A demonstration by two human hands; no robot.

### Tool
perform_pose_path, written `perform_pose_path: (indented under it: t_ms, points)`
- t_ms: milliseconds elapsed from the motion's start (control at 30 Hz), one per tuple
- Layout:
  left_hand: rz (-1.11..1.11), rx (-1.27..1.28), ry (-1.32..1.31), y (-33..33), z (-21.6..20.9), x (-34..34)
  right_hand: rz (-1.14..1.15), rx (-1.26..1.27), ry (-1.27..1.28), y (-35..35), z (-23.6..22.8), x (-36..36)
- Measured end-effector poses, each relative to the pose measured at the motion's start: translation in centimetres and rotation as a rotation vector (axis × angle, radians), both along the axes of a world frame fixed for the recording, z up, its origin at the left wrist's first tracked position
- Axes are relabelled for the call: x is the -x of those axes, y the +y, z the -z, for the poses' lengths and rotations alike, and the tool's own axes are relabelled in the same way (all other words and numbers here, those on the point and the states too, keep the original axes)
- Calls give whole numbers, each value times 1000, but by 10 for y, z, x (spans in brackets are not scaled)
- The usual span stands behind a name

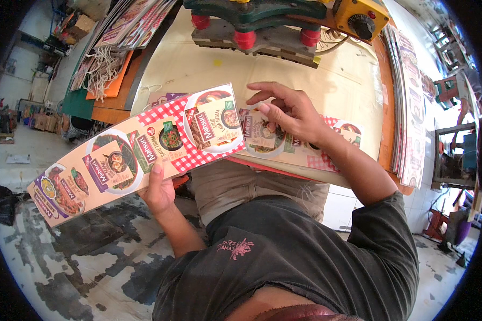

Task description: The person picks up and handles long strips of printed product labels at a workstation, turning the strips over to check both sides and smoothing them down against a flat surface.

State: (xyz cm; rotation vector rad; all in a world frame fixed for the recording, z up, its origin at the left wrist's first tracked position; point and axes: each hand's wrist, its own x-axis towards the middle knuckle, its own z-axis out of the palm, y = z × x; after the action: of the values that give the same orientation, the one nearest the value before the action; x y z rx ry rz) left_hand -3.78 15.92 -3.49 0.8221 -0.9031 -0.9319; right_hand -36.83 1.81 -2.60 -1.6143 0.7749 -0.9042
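A long, glossy printed cardboard panel (110, 160) with food pictures and a red-and-white checked pattern slants across the left side of the table's front. My left hand (158, 193) grips its lower edge, thumb on the printed face; the other fingers are hidden behind it. To the right of the panel, my right hand (289, 112) hovers with the index finger stretched out and the thumb apart, seeming to hold nothing. Beneath that hand a similar printed panel (300, 155) lies on the pale tabletop (193, 67), partly covered by the hand and forearm.
At the table's far side stands a dark green press (251, 18) with red cylinders and a metal bar; beside it is a yellow box with a black knob (361, 25). Stacks of printed panels (131, 24) with white cords lie left. More panels (411, 107) are stacked along the right.
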Motion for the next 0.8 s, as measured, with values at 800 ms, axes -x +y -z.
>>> perform_pose_path:
  t_ms: [800]
  points:
    - [13, 21, 83, -9, 9, 0, -273, 206, 144, 2, -7, -8]
